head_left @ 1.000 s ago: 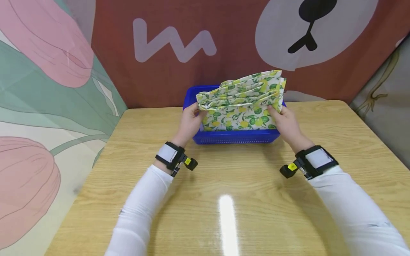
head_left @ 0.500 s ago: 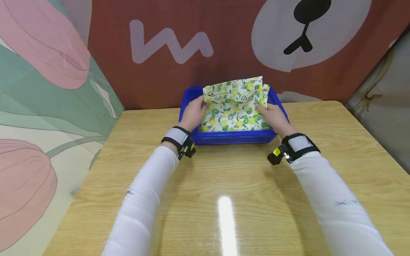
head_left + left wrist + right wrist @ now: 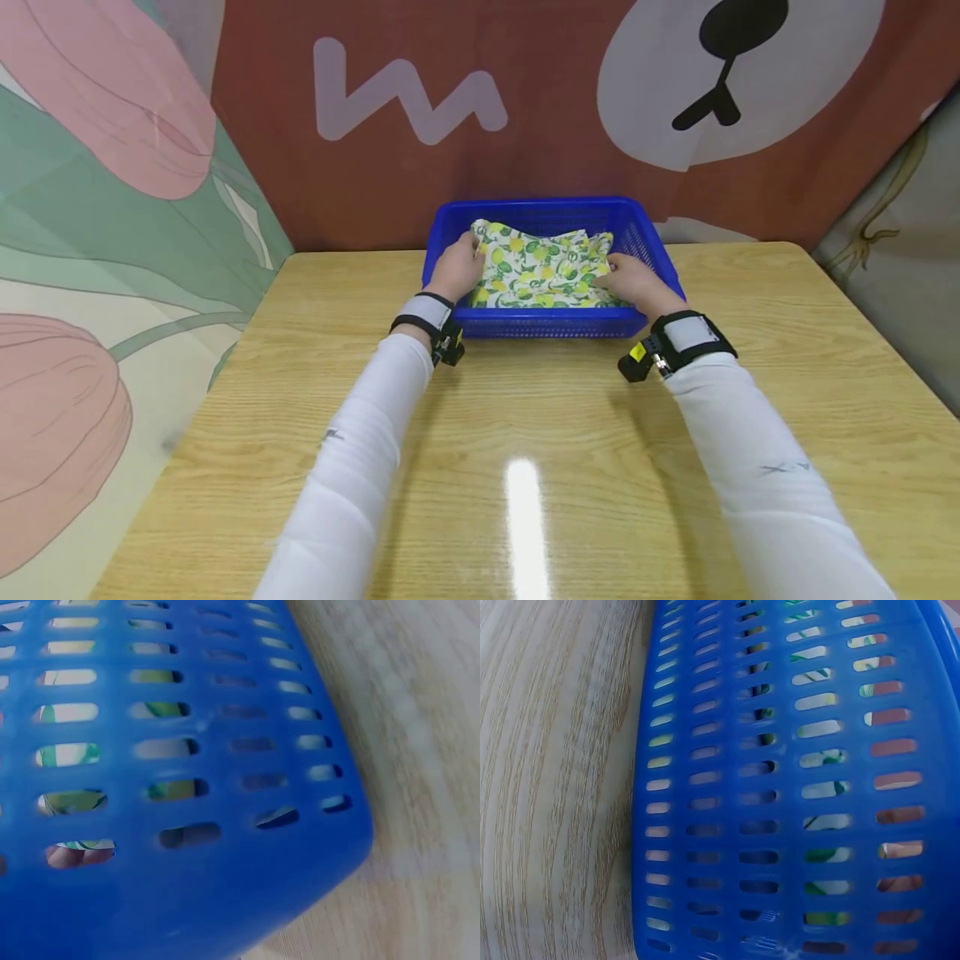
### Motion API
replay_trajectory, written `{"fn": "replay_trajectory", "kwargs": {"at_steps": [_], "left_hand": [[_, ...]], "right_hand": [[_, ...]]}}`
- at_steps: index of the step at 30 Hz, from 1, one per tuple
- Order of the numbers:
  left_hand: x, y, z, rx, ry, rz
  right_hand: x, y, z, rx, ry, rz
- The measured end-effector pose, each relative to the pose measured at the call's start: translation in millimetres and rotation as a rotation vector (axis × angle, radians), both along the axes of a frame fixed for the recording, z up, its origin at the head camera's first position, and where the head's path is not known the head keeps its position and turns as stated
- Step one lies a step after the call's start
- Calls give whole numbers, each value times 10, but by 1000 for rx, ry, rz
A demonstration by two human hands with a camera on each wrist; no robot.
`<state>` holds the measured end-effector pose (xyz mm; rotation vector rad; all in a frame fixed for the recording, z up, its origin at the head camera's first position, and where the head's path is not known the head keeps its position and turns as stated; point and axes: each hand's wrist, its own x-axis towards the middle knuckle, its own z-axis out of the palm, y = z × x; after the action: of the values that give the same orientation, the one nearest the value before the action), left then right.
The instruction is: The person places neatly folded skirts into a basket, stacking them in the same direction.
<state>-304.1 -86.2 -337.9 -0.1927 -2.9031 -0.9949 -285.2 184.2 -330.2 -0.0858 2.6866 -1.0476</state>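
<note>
A white cloth printed with yellow lemons and green leaves lies folded inside a blue plastic basket. My left hand reaches over the basket's left side and pinches the cloth's left edge. At the opposite side my right hand holds the cloth's right edge, thumb toward the front. The left wrist view shows the slotted basket wall, with bits of print and a fingertip behind it. Through the slots of the basket wall in the right wrist view, print and parts of the hand appear. Most fingertips are hidden.
The basket stands at the back of a wooden table, near a brown fabric backdrop with a printed animal face. A floral-patterned wall runs along the left. A strip of light reflects off the tabletop.
Both hands have lowered the cloth into the basket and come closer together. Its raised, gathered upper part has come down, so the basket's back wall now shows.
</note>
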Motion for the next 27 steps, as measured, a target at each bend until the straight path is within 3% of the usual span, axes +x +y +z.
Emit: {"fn": "replay_trajectory", "kwargs": {"at_steps": [10,17,22,27], "left_hand": [[10,2,-12,-24,-169,-2],[54,8,-14,-48,-300,-39],[70,13,-17,-72,-316,-73],[43,-6,-39,-67,-286,-77]], "right_hand": [[21,-15,20,60,-28,-39],[28,-27,3,97,-46,-58],[36,-26,-23,120,-38,-75],[75,-66,-35,258,104,-116]]}}
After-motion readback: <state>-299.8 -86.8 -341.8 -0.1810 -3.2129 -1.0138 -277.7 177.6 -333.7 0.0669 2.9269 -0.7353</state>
